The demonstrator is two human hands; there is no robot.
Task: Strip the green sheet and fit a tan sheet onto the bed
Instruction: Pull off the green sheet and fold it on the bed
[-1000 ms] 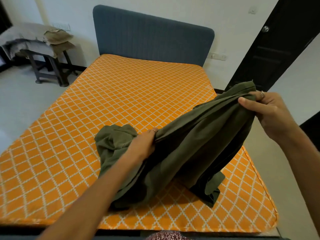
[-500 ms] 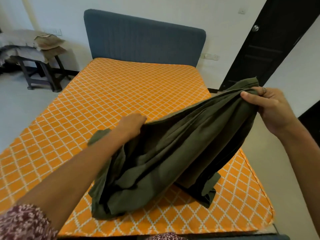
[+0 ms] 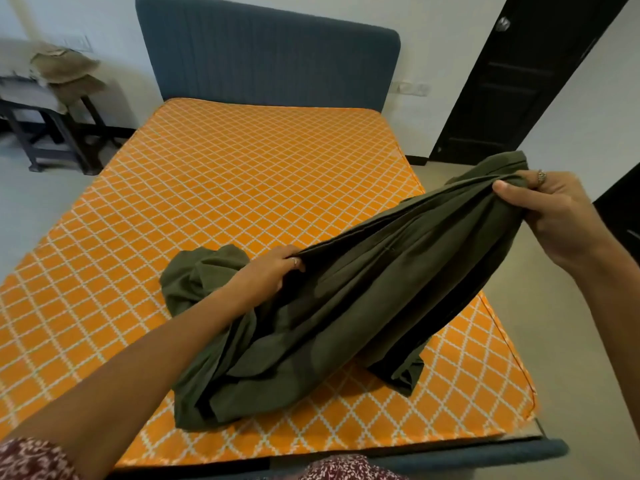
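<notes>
- Green sheet (image 3: pixel 363 306) is off the mattress (image 3: pixel 242 188) & bunched up, stretched between our 2 hands over the near right part of the bed.
- Left hand (image 3: pixel 270 271): fingers curled into the folds mid-bundle, gripping it just above the mattress.
- Right hand (image 3: pixel 550 216): thumb + fingers pinching the raised end, out past the bed's right edge.
- Loose ends resting on the orange diamond-pattern mattress.
- Tan fabric (image 3: pixel 65 69) piled on a stool (image 3: pixel 52 133) w/ other linens, far left by the wall.
</notes>
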